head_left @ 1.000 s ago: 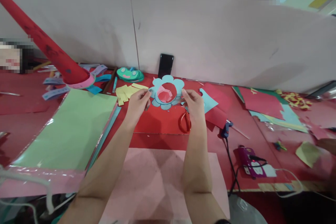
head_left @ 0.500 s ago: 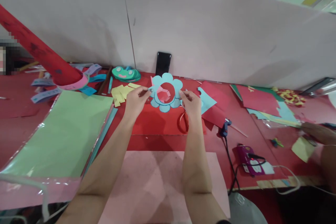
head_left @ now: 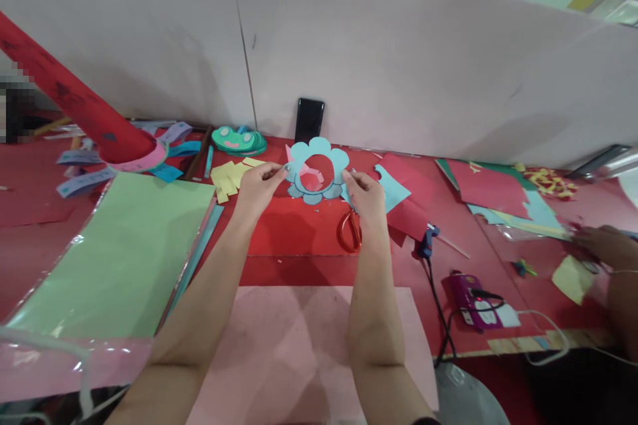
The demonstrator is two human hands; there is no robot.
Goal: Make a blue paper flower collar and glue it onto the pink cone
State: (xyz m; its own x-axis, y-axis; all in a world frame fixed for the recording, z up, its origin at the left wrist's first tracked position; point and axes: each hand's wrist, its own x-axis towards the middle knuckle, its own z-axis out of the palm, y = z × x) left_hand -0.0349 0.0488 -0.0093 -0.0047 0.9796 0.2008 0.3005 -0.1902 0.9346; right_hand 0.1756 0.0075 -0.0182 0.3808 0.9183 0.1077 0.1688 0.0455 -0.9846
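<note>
Left hand [head_left: 262,191] and right hand [head_left: 367,194] pinch a blue paper flower ring [head_left: 319,146] at nine and three o'clock; red cone [head_left: 84,103] bears illegible marks.

One camera sits on the person's head. It looks ahead and down past both arms [head_left: 376,285], with the left hand [head_left: 260,190] and right hand [head_left: 367,194] mid-view, the red table [head_left: 491,262] near, and the grey wall [head_left: 399,60] behind it

No writing can be read — the dark marks [head_left: 62,89] on the red cone [head_left: 82,106] are too blurred.
</note>
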